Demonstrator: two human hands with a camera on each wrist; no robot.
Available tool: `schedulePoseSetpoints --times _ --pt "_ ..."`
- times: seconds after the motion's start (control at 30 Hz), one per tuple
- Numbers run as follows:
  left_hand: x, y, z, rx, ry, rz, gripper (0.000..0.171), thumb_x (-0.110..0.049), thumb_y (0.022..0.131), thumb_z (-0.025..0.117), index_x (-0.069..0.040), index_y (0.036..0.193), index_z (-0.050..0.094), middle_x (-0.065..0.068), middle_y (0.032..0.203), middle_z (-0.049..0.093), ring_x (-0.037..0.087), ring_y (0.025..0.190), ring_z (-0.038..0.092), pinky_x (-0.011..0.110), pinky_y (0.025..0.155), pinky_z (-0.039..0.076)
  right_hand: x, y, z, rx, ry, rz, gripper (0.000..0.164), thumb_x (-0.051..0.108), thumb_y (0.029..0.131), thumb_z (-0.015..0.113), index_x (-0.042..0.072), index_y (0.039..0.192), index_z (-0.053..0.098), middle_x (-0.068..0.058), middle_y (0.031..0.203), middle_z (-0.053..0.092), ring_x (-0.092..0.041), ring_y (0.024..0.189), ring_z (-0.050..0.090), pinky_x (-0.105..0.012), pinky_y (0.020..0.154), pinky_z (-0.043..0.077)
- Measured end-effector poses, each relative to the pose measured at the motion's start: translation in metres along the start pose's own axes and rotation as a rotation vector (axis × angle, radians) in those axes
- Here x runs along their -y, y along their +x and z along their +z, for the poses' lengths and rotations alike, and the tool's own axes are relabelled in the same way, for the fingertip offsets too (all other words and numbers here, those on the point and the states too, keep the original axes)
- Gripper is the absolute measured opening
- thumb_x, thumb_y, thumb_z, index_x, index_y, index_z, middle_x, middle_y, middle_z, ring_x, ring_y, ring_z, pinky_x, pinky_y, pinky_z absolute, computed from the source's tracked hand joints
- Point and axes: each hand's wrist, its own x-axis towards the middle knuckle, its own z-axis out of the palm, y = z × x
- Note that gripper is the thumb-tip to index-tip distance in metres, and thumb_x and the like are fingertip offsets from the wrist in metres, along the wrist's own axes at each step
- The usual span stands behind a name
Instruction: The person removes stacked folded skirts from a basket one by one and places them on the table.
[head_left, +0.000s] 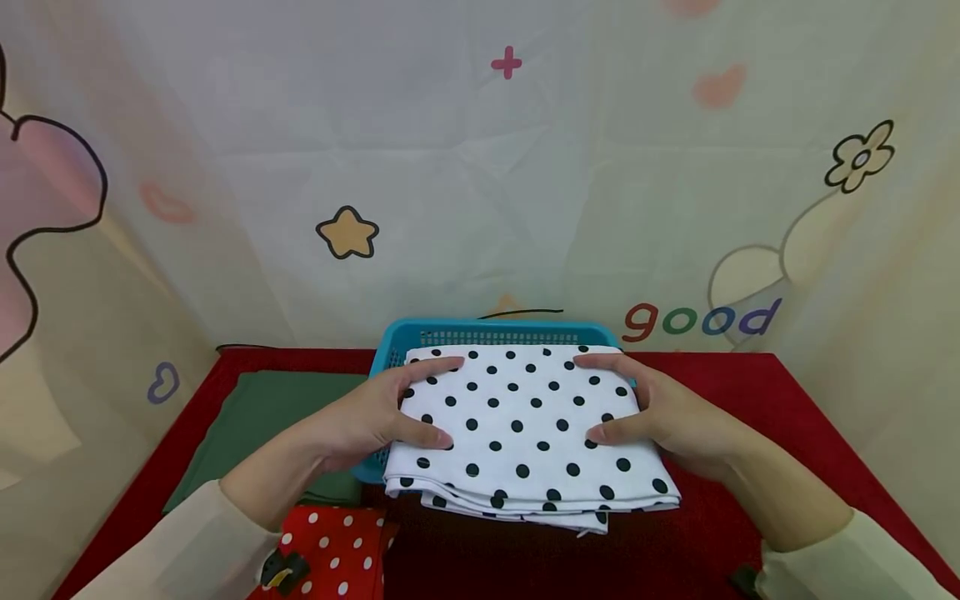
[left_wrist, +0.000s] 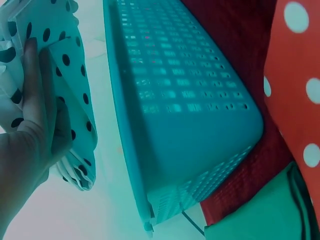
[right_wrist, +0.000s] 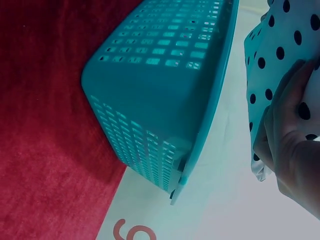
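A folded white cloth with black polka dots (head_left: 517,425) is held level between both hands, over a blue plastic basket (head_left: 397,333). My left hand (head_left: 382,412) grips its left side, thumb and index finger on top and the other fingers underneath. On the right side my right hand (head_left: 652,408) grips it the same way. Both wrist views show the cloth above the basket's rim, with fingers under its layers. One loose flap hangs from the cloth's near edge. The basket's inside is mostly hidden by the cloth.
A dark green folded cloth (head_left: 262,425) lies left of the basket. Nearer, a red cloth with white dots (head_left: 345,550) lies partly behind the left sleeve. The table has a dark red cover (head_left: 720,379). A printed white curtain (head_left: 465,167) hangs behind it.
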Motion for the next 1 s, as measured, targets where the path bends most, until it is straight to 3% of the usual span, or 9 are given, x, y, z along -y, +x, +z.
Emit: schedulePoseSetpoints --times 0.53,1.0 --pt "0.005 -0.017 0.017 -0.031 0.051 0.034 0.093 -0.007 0.085 0.083 -0.027 0.161 0.035 0.019 0.134 0.058 0.026 0.108 0.074 0.045 0.085 0.064 -0.007 -0.022 0.009 -0.043 -0.047 -0.013 0.099 0.017 0.081 0.088 0.025 0.162 0.031 -0.023 0.143 0.051 -0.029 0.100 0.076 -0.041 0.080 0.065" --pt "0.020 -0.033 0.030 -0.033 0.071 0.057 0.096 -0.008 0.083 0.085 -0.028 0.162 0.034 0.016 0.143 0.051 0.024 0.120 0.065 0.043 0.089 0.063 -0.024 -0.034 0.020 -0.009 -0.013 -0.001 0.103 0.017 0.081 0.089 0.024 0.163 0.027 -0.025 0.140 0.054 -0.030 0.101 0.076 -0.046 0.079 0.065"
